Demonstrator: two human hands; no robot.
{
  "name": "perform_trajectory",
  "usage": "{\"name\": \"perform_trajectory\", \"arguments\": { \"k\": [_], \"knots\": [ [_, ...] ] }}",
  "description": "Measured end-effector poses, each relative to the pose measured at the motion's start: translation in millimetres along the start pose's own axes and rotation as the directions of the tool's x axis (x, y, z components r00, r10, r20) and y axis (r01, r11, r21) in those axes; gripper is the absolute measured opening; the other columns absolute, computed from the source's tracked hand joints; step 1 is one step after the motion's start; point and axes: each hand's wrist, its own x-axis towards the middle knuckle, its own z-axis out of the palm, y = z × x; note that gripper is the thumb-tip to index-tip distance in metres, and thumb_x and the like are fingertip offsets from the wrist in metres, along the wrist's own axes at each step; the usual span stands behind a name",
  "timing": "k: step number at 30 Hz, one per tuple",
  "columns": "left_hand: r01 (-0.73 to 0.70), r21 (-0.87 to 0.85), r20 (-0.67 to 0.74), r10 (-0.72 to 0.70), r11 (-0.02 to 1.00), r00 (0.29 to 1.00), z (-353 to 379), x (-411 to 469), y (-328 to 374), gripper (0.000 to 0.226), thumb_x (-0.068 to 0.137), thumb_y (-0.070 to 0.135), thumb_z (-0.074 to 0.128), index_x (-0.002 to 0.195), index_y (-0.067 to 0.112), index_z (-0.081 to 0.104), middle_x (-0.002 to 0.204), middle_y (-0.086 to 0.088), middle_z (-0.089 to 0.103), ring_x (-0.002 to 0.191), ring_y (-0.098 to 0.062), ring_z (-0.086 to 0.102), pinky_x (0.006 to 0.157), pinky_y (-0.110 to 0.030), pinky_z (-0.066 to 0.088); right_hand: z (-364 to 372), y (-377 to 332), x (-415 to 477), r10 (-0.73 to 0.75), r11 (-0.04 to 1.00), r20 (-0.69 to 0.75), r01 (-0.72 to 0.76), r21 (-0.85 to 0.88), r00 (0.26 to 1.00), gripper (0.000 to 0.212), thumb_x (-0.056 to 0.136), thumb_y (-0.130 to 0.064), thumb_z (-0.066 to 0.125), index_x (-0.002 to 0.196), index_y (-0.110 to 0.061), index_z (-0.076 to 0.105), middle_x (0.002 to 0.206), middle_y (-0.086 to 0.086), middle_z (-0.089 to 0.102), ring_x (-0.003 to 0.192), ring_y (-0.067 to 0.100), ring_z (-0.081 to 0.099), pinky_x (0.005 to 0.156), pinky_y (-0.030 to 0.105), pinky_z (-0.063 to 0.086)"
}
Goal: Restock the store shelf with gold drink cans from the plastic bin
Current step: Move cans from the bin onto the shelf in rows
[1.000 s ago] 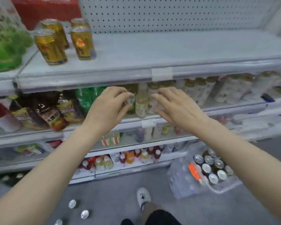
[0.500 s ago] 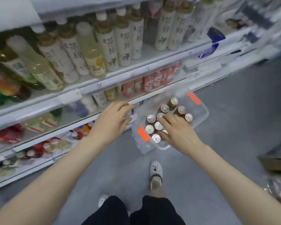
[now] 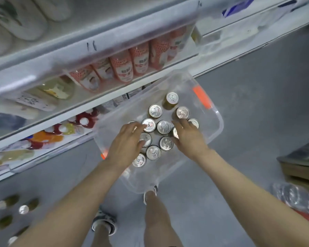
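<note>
Now we are leaning over the clear plastic bin [image 3: 207, 129] on the grey floor, just in front of the store shelf [image 3: 61, 56], and both hands are reaching in among the gold drink cans [image 3: 164, 127] standing upright inside it. Our left hand [image 3: 126, 143] is lying over the near-left cans with its fingers loosely spread, fingertips touching the lid of one can [image 3: 149, 124]. Our right hand [image 3: 188, 138] is hovering, fingers spread, over the right side of the cluster and partly covering a can. As far as we are seeing, neither hand is closing round anything yet.

We are judging that each hand should be sliding its fingers down the sides of an outer can, where there are gaps, rather than pinching a lid rim. The cans are standing packed together, so tugging a middle one is likely risking a tipped neighbour. Lifting straight up should be clearing the bin wall.

Little writing is coming through. The lids are showing only pull tabs and no brand. The red-and-white bottles [image 3: 139, 59] on the shelf behind the bin are carrying labels too blurred to read. Two dark handwritten strokes [image 3: 91, 46] are sitting on the shelf rail, perhaps an 11, though we are not telling for sure, and the bin's orange latch [image 3: 202, 97] is bearing no text we are making out
</note>
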Motion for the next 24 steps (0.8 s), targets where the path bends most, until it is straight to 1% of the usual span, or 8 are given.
{"name": "perform_trajectory", "arguments": {
  "k": [3,6,10,14,17,19,21,24],
  "knots": [
    [0.029,0.006,0.017,-0.030,1.000,0.999,29.6,24.1,-15.9,0.053,0.074,0.011,0.077,0.123,0.011,0.058,0.119,-0.010,0.056,0.109,-0.032,0.051,0.089,-0.041,0.048,28.5,6.1,37.3,0.014,1.000,0.047,-0.014,0.006,0.999,0.063,0.083,-0.030,0.070,0.136,-0.005,0.048,0.133,0.022,0.049,0.109,0.042,0.053,0.089,0.043,0.045],
    [0.039,0.011,0.034,-0.039,0.999,0.999,49.9,41.5,-29.2,0.057,0.072,0.008,0.076,0.126,0.010,0.056,0.121,-0.012,0.055,0.112,-0.034,0.049,0.090,-0.043,0.048,52.1,9.1,60.0,0.021,1.000,0.088,-0.022,0.018,0.996,0.075,0.073,-0.036,0.078,0.134,-0.003,0.049,0.128,0.025,0.051,0.110,0.044,0.054,0.089,0.046,0.045],
    [0.061,0.045,0.059,-0.064,0.997,0.996,69.1,56.2,-34.8,0.056,0.073,0.009,0.073,0.126,0.010,0.056,0.120,-0.011,0.055,0.114,-0.033,0.048,0.087,-0.044,0.049,71.7,9.7,74.3,0.030,0.999,0.149,-0.027,-0.028,0.988,0.077,0.077,-0.048,0.071,0.136,-0.009,0.040,0.128,0.015,0.050,0.116,0.036,0.050,0.096,0.043,0.040],
    [0.075,0.155,0.042,-0.082,0.985,0.996,88.5,66.8,-35.3,0.062,0.066,0.020,0.081,0.121,0.004,0.058,0.113,-0.017,0.059,0.105,-0.038,0.055,0.089,-0.043,0.048,75.0,10.8,79.3,0.015,0.999,0.101,-0.019,0.033,0.995,0.064,0.081,-0.042,0.070,0.128,-0.008,0.044,0.124,0.013,0.052,0.110,0.034,0.054,0.089,0.040,0.040],
    [0.116,0.217,0.060,-0.132,0.969,0.989,101.0,76.5,-35.6,0.077,0.059,0.033,0.085,0.123,0.000,0.056,0.108,-0.020,0.061,0.099,-0.040,0.058,0.088,-0.045,0.048,70.1,13.5,76.7,-0.002,0.999,0.093,-0.003,0.050,0.996,0.059,0.083,-0.036,0.069,0.126,-0.005,0.044,0.122,0.014,0.052,0.107,0.034,0.054,0.085,0.039,0.041],
    [0.138,0.240,0.078,-0.161,0.961,0.984,105.9,82.7,-35.2,0.077,0.056,0.034,0.087,0.118,-0.001,0.058,0.100,-0.020,0.063,0.092,-0.041,0.059,0.085,-0.045,0.048,66.4,14.7,72.4,-0.014,0.996,0.066,0.007,0.092,0.998,0.058,0.082,-0.031,0.071,0.125,-0.004,0.045,0.120,0.015,0.052,0.107,0.034,0.053,0.086,0.039,0.041],
    [0.172,0.223,0.092,-0.196,0.960,0.976,104.3,88.3,-33.1,0.072,0.056,0.033,0.089,0.113,0.000,0.060,0.098,-0.019,0.064,0.090,-0.040,0.060,0.084,-0.043,0.047,60.5,15.3,65.9,-0.023,0.991,0.044,0.017,0.132,0.999,0.058,0.080,-0.027,0.073,0.125,-0.003,0.047,0.119,0.015,0.053,0.107,0.034,0.053,0.087,0.040,0.043],
    [0.228,0.118,0.108,-0.241,0.966,0.964,91.9,89.0,-28.2,0.064,0.066,0.028,0.082,0.119,0.003,0.057,0.109,-0.018,0.062,0.101,-0.038,0.057,0.087,-0.041,0.044,43.8,17.5,53.1,-0.011,0.979,-0.006,0.012,0.204,1.000,0.061,0.077,-0.021,0.075,0.128,-0.003,0.047,0.120,0.016,0.054,0.105,0.036,0.054,0.086,0.041,0.044]
  ]
}}
